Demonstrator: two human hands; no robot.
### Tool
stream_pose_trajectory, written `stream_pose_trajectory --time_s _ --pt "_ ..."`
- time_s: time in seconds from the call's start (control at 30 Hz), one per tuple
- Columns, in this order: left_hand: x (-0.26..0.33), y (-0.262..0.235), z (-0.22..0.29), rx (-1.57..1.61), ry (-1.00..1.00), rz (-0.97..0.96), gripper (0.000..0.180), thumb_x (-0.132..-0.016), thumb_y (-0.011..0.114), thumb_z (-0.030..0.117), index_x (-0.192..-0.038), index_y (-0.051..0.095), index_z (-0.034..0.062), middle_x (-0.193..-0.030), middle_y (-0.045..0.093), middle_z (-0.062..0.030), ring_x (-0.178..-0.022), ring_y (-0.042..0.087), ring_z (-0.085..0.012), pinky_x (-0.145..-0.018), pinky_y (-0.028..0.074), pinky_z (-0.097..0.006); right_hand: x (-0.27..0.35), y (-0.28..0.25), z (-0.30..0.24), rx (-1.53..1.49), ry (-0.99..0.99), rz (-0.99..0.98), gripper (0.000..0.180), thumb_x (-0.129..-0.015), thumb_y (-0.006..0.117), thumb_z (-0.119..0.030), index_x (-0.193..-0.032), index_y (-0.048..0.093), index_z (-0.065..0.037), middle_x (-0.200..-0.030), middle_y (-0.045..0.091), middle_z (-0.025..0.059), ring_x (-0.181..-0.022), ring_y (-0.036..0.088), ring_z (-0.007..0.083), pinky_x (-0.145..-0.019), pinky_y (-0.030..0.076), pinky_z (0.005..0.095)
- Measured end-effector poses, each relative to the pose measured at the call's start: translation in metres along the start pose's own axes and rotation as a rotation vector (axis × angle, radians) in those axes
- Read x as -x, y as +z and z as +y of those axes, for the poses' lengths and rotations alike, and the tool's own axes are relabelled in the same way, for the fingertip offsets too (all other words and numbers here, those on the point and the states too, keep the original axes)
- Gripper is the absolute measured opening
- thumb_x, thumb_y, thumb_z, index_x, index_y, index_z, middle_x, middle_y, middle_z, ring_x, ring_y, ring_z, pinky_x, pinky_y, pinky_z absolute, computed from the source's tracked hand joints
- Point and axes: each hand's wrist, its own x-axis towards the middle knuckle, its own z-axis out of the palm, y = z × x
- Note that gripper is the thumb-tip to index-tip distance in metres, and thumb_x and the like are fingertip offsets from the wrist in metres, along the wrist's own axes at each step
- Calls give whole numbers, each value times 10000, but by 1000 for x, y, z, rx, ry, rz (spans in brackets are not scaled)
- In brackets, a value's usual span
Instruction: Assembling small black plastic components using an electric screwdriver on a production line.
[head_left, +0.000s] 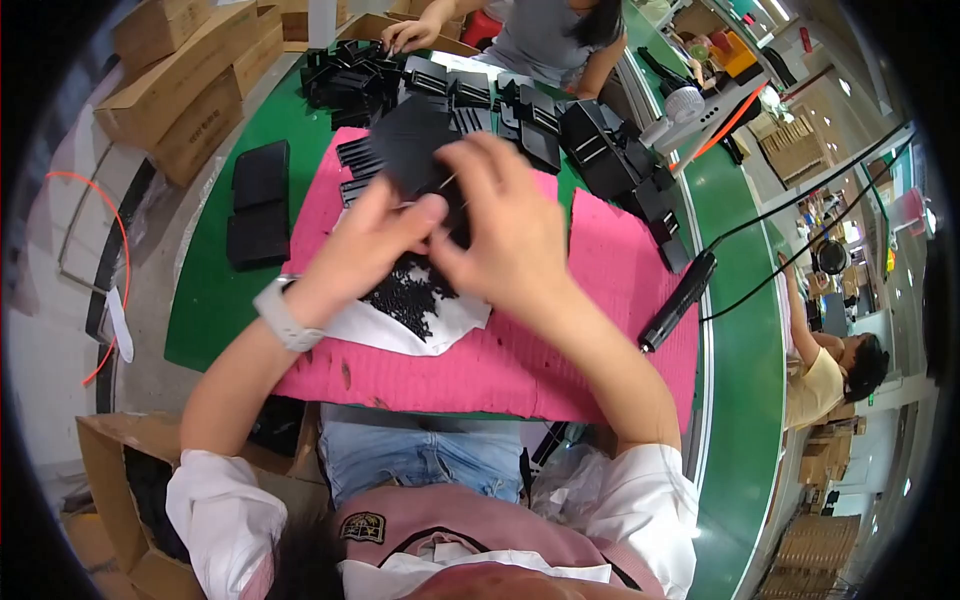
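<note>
Above the middle of the pink mat (500,375), a flat black plastic part (412,135) is held between my two hands. My left hand (375,235), with a pale band on its wrist, is closed on the part's near side, thumb toward the right hand. My right hand (505,215) curls round its right edge; both are slightly blurred. Below them, a heap of tiny black pieces, too small to name exactly, (412,300) lies on a white sheet (455,325). Slotted black parts (357,160) sit just beyond my left hand, partly hidden.
A black electric screwdriver (680,300) with a cord lies at the mat's right edge. Two black blocks (258,205) rest on the green table (205,310). Black parts (345,85) are piled along the far side, where a co-worker's hand (410,35) reaches in. Cardboard boxes (185,100) stand left.
</note>
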Motion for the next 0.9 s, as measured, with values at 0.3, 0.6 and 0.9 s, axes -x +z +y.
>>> stream_pose_trajectory --time_s 0.3,0.6,0.9 --pt "-10 -77 28 302 253 578 222 -916 563 117 -1110 554 9 -1053 624 -68 -926 594 -127 -822 477 -302 -61 41 21 -445 0 -83 389 -778 659 -203 -1111 584 -18 -1024 611 183 -958 603 322 -801 492 394" --pt "-5 -85 30 303 327 786 103 -897 585 109 -986 586 57 -937 630 -23 -841 596 -120 -715 484 -268 -89 93 21 -80 -376 -557 438 -634 730 -150 -1046 613 -57 -1005 629 139 -896 616 325 -778 505 412" --pt "-7 -72 28 277 248 493 225 -934 559 177 -1093 577 19 -1009 643 -57 -888 608 -129 -803 475 -274 -83 63 45 -214 -165 -207 255 -661 679 -161 -899 689 -69 -860 607 108 -765 639 268 -671 526 364"
